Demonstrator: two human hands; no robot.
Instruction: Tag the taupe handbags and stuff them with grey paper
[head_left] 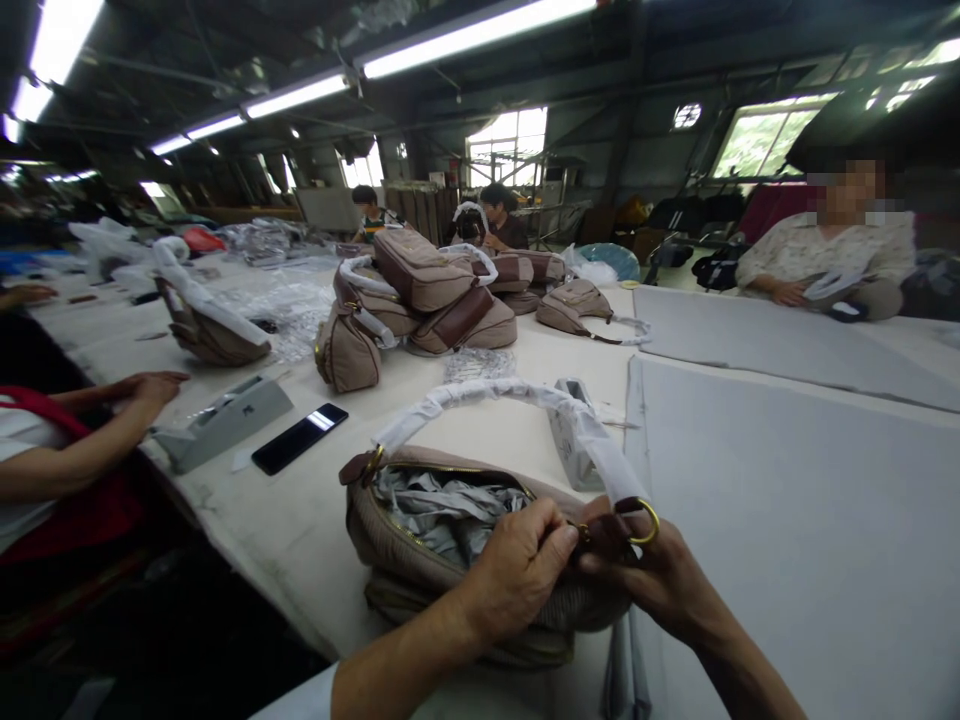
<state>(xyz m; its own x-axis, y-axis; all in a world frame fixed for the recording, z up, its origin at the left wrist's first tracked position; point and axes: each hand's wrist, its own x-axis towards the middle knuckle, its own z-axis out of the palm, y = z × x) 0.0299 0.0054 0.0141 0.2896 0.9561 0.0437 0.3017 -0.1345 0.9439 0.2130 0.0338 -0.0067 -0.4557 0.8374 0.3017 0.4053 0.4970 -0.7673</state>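
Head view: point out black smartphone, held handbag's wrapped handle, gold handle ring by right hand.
Black smartphone [300, 440], head view: middle of its screen.
Wrapped handle [517, 390], head view: top of its arch.
Gold handle ring [656, 521], head view: right side of its band.

A: ok, what's where on this table?

B: The handbag is up front in the middle, stuffing inside it, left hand and right hand both at its right end. The phone is left of it, then a dispenser further left, near a co-worker's arm.

A: and behind the handbag?

B: A bag pile, with a lone bag off to its left and a loose bag just to its right.

A: right side?

B: A near sheet, a far sheet behind that, a person beyond both.
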